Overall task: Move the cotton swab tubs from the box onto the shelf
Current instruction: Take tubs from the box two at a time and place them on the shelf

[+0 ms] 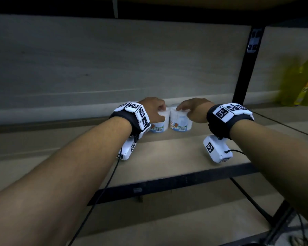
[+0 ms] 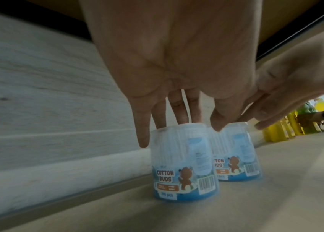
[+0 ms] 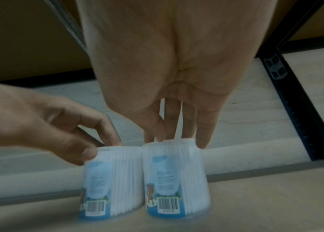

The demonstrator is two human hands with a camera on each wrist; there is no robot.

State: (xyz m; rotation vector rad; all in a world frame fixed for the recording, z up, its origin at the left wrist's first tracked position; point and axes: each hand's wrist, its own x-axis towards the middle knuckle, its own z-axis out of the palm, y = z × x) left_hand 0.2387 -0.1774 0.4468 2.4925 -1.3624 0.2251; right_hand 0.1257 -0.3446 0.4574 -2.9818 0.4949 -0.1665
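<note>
Two small clear plastic cotton-bud tubs with blue bases stand upright, side by side and touching, on the pale wooden shelf at centre frame. The left hand grasps the left tub from above by its top rim, and the right hand grasps the right tub likewise. Each tub sits directly beneath its own hand, long axis vertical, so letting go means lifting straight up.

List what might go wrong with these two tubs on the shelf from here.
1. The left tub and right tub stand side by side, touching or nearly so; lifting the left hand or right hand carelessly could knock one into the other.
2. Each grip sits only at the tub's top, so a snagged finger might tip it on the shelf.
</note>
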